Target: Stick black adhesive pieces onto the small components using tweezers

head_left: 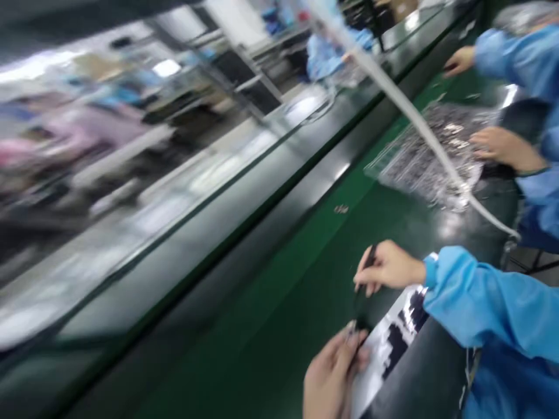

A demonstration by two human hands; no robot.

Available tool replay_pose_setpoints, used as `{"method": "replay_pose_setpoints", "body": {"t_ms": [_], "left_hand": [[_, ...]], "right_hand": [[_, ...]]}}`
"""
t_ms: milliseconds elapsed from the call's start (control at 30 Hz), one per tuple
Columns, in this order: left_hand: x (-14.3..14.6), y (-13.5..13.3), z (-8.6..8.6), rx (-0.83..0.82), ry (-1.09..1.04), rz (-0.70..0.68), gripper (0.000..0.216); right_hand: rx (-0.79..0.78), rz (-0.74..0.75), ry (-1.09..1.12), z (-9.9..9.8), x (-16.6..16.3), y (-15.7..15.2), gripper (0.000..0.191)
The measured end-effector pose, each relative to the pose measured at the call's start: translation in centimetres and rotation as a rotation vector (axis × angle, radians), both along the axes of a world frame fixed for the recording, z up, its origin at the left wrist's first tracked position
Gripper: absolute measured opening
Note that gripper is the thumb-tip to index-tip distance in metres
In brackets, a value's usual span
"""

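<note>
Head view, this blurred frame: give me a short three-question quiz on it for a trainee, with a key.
1. True or false: the right hand pinches a slim dark piece in its fingers.
2. What colour is the belt surface beneath the hands? A red, B green, C white.
3. Whose hand is at the clear tray of small parts: the wearer's or a co-worker's?
Key: 1 true. 2 B. 3 a co-worker's hand; the wearer's left hand is low in view, beside a light tray with dark parts.
</note>
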State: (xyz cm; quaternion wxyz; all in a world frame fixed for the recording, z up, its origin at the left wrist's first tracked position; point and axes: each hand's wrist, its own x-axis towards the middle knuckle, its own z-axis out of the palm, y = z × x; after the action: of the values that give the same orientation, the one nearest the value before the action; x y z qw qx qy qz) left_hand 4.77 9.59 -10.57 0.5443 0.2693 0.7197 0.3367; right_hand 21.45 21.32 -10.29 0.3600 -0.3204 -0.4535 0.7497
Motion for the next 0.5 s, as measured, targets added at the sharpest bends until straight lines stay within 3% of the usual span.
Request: {"method": "replay_pose_setpoints", "body": {"t_ms": [133,500], "left_hand": [[0.3,0.1,-0.6,0.079,-0.169,-0.025,0.043],[0.1,-0.3,-0.6,0.141,-0.274,0.089,0.047]], "right_hand": [[0.01,-0.028,0.011,-0.7,-0.5,-0.6,0.033],[-0.011,0.003,-0.066,-1.5,-1.1,-2.0,0.037]]}}
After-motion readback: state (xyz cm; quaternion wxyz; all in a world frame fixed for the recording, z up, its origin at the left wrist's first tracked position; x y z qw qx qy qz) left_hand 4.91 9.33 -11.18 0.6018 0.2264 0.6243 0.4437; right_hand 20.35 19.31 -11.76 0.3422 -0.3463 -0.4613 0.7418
